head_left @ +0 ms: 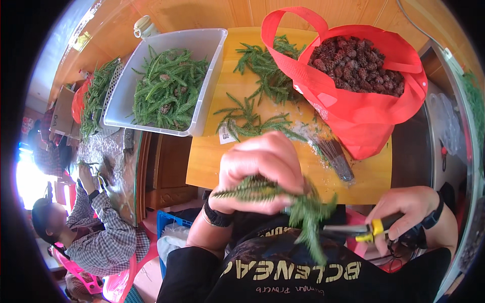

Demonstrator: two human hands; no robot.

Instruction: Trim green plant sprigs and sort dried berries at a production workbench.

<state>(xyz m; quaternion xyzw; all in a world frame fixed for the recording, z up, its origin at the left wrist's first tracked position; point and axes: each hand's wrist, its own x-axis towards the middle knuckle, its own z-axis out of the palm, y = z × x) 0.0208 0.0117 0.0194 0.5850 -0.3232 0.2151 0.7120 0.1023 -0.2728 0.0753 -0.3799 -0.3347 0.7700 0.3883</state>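
Note:
My left hand (262, 164) is closed around a green artificial pine sprig (308, 217), held up in front of my chest. The sprig's needles stick out on both sides of the fist and droop toward the right. My right hand (411, 209) grips a pair of pliers (376, 230) with black and yellow handles. The pliers' jaws point left and come close to the sprig; whether they touch it I cannot tell. Loose pine sprigs (252, 118) lie on the yellow table (207, 164) beyond my left hand.
A clear plastic bin (214, 65) of pine sprigs with a few cones stands at the left. On the right, a red bag (364, 123) is full of pine cones (353, 65). A bundle of thin brown stems (336, 159) lies before it. Far left, another person (101, 232) works at a table.

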